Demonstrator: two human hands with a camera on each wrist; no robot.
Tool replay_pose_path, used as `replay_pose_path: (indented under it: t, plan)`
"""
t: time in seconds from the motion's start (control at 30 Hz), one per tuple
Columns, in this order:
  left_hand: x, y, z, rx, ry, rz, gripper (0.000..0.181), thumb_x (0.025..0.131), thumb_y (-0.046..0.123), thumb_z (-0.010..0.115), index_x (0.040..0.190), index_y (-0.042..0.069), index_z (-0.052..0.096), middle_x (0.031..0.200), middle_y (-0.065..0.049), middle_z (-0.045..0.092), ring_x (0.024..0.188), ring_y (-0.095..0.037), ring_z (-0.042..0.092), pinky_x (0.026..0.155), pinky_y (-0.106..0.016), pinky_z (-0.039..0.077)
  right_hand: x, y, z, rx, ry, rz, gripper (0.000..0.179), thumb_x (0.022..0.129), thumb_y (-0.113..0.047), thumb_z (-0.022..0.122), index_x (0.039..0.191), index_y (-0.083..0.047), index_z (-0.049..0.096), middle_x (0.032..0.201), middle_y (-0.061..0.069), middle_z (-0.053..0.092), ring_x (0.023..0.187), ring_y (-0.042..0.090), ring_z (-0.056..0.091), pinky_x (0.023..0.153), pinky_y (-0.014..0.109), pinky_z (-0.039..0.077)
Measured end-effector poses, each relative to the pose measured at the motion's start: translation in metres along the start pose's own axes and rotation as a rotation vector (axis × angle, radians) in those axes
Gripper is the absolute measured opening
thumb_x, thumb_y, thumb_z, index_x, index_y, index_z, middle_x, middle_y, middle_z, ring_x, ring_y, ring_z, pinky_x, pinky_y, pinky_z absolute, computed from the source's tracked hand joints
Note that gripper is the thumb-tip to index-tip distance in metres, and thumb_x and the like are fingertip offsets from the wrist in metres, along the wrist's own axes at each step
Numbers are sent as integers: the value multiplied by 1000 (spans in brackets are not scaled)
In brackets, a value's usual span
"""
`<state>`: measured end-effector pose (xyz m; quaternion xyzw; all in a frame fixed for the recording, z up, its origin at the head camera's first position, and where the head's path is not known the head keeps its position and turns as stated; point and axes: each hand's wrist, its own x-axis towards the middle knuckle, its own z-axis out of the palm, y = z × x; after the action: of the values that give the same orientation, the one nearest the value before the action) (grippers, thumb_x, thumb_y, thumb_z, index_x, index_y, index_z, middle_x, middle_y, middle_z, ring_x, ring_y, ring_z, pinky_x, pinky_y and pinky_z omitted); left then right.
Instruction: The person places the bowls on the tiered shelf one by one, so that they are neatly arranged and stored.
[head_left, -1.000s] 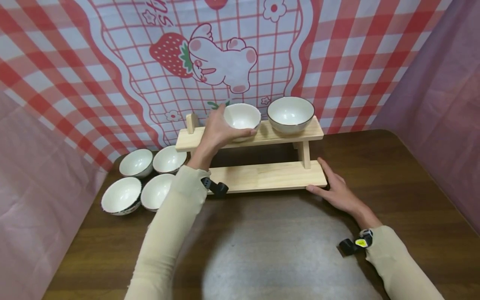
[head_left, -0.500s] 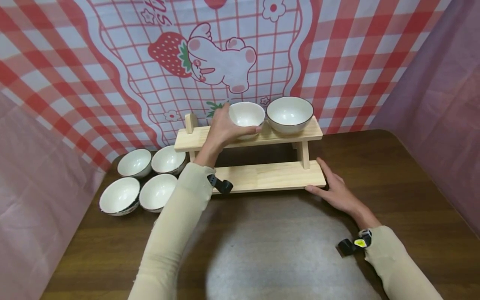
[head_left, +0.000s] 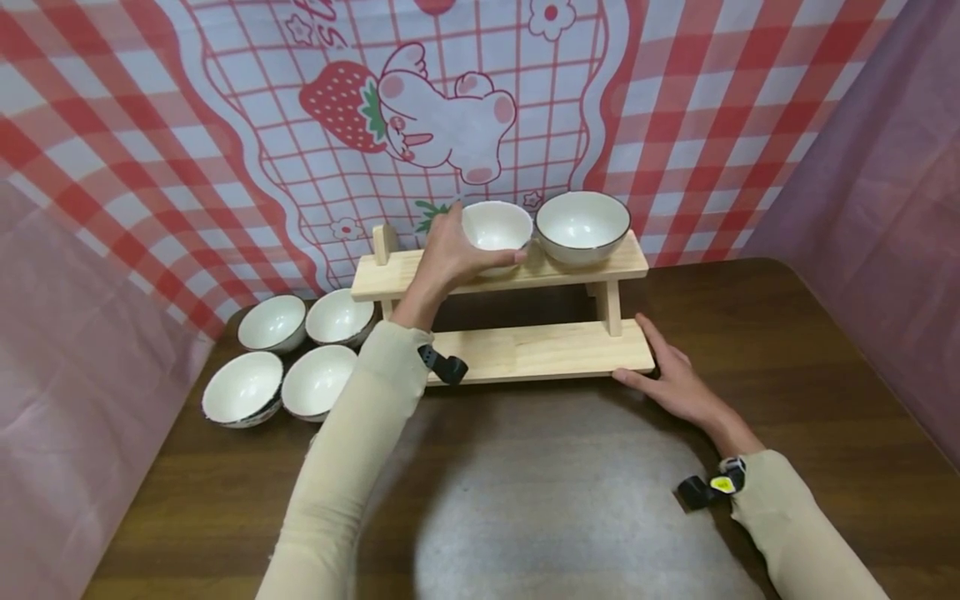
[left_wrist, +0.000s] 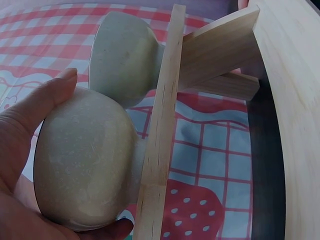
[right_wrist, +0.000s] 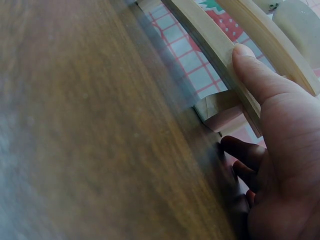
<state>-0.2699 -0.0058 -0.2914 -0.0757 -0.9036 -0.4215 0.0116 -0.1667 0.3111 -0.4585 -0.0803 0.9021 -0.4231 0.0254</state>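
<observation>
My left hand (head_left: pixel 447 254) grips a white bowl (head_left: pixel 497 223) on the upper board of a two-tier wooden stand (head_left: pixel 528 350). Its thumb lies along the near side and the fingers reach round the far left side. In the left wrist view the held bowl (left_wrist: pixel 85 160) shows its pale outside, its foot right at the board. Just right of it sits a second bowl (head_left: pixel 583 223) with a dark rim, their sides nearly meeting. At the lower board's right end, my right hand (head_left: pixel 678 385) holds the stand, thumb (right_wrist: pixel 247 62) on the front edge, fingers round the end.
Several more bowls (head_left: pixel 273 323) stand grouped on the brown table (head_left: pixel 570 483) left of the stand, upright. Behind the table hangs a red-and-white checked cloth (head_left: pixel 697 125) with a strawberry print. Pink cloth (head_left: pixel 862 208) hangs at the sides.
My left hand has shifted the bowl a little to the right along the upper board, closer to the second bowl, then stayed almost still. The right hand keeps its place on the stand.
</observation>
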Motion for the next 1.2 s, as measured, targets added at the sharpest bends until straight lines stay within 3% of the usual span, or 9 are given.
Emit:
replay_pose_path:
  t: [0.2,0.53,0.7,0.83,1.03,1.2]
  plan:
    - [-1,-2,0,3,-2,4,128,66,48,91,161,10,13,158,-20,28,134,-34,46,110,-47,47,-1,-1,0,7,-9,3,101,92,-35,72,163,-15,3,164,26,20,148,48,25,114,71,25]
    - [-12,-2,-9,6,11,12,122,71,50,86,162,16,12,168,-13,16,152,-34,22,119,-55,34,0,-3,-1,4,-5,2,101,91,-35,72,163,-15,4,165,26,20,148,48,25,114,71,25]
    - [-19,-5,-17,-18,29,53,115,72,48,85,161,17,19,166,-12,21,150,-32,28,117,-54,37,0,-2,-1,9,-4,-2,102,91,-35,73,163,-15,3,165,25,19,148,48,25,114,71,25]
    - [-27,-11,-24,-50,31,68,116,73,46,85,162,18,16,166,-13,19,144,-33,37,114,-52,41,1,-1,0,15,-4,0,102,91,-35,73,163,-16,3,165,25,19,148,48,25,113,71,25]
    - [-36,-19,-35,-41,42,26,119,74,45,86,162,18,12,170,-8,12,157,-28,14,124,-57,22,1,-1,1,21,-2,-4,101,91,-34,73,163,-16,3,165,25,19,148,49,24,113,72,25]
    - [-45,-29,-44,-29,61,18,116,74,45,85,162,20,13,170,-7,12,158,-27,10,125,-57,20,0,-2,0,26,-1,-2,102,91,-33,73,163,-16,3,165,25,21,148,49,25,112,71,26]
